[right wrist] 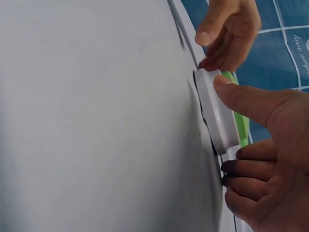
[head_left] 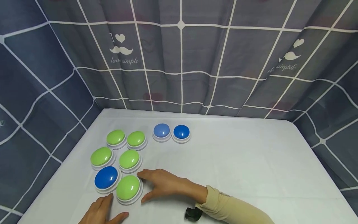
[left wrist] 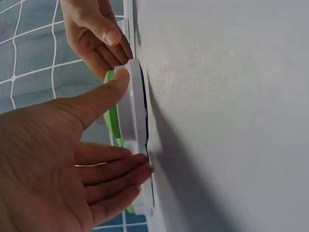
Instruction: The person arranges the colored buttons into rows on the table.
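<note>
Nearest to me stands a round push button with a green dome and white base [head_left: 128,188]. My right hand [head_left: 162,183] is at its right side, the index fingertip by the rim and the thumb spread lower. My left hand [head_left: 98,211] lies at its lower left, fingers extended towards the blue button [head_left: 106,177] and thumb held apart. In the left wrist view, the left hand [left wrist: 53,159] has its thumb by the white base [left wrist: 128,104]. The right wrist view shows the right hand [right wrist: 270,164] with loosely extended fingers; whether either hand touches the base is hard to tell.
Beyond are more green buttons [head_left: 129,159], [head_left: 101,156], [head_left: 116,137], [head_left: 136,138]. Two blue buttons, one lighter [head_left: 161,130] and one darker [head_left: 181,132], stand side by side farther back. A black object [head_left: 193,214] lies by the right sleeve. Grey checked curtains [head_left: 201,53] enclose the white table [head_left: 251,161].
</note>
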The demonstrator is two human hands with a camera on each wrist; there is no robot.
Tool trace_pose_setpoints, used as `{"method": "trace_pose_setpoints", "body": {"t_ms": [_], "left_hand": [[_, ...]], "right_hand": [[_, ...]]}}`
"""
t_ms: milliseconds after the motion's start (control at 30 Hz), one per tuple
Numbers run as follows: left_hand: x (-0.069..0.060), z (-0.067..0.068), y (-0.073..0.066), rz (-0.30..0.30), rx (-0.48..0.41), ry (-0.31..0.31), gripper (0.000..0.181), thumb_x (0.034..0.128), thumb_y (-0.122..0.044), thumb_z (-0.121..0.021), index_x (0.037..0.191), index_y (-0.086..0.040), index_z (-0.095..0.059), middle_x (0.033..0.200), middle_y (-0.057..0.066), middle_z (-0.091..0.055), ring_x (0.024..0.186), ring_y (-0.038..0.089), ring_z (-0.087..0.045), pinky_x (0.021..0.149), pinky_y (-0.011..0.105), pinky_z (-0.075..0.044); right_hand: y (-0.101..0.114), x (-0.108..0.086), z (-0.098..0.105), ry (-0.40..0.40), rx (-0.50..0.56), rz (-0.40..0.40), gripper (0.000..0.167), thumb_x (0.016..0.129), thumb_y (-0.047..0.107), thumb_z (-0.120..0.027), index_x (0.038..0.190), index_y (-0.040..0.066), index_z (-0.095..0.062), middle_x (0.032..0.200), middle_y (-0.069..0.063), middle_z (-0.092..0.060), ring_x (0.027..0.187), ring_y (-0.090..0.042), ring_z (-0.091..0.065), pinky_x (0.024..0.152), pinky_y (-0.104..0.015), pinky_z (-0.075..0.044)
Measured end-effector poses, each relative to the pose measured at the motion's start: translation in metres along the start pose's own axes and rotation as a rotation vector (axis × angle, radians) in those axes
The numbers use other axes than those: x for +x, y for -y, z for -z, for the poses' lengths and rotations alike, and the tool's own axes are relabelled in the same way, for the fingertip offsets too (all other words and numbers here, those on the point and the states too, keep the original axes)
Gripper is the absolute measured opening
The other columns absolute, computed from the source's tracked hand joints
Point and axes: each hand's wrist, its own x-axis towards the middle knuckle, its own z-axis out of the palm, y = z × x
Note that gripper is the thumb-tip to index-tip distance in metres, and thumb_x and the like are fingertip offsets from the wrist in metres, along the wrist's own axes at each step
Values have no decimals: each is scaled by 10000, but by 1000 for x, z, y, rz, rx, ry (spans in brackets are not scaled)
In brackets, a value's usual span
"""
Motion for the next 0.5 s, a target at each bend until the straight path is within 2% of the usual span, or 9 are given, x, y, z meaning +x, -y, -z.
{"method": "trace_pose_setpoints", "body": {"t_ms": [133,300,500], "left_hand": [[2,1,-1,-20,-16,-42,1287,603,-858,-647,1437,88,-388,1302,332,-489,1136,558,-501,880,639,-461],[2,3,-3,-66,-39,-110,1211,622,-771,-732,1443,55,-400,1314,281,-499,1153,533,-506,877,642,-461],[7,5,-7,-90,-56,-122,1139,645,-708,-775,1426,48,-435,1323,272,-508,1162,511,-510,878,626,-470]], "right_hand": [[1,5,-4,12,11,8,786,838,468,-776,1477,143,-454,1459,76,-488,1321,-3,-415,1072,-188,-323],[2,8,-5,25,15,-6,807,842,475,-770,1498,150,-430,1481,79,-464,1343,-1,-386,1079,-187,-309],[2,9,-5,14,12,-21,797,846,458,-772,1491,134,-435,1467,78,-480,1323,11,-400,1068,-159,-301]]}}
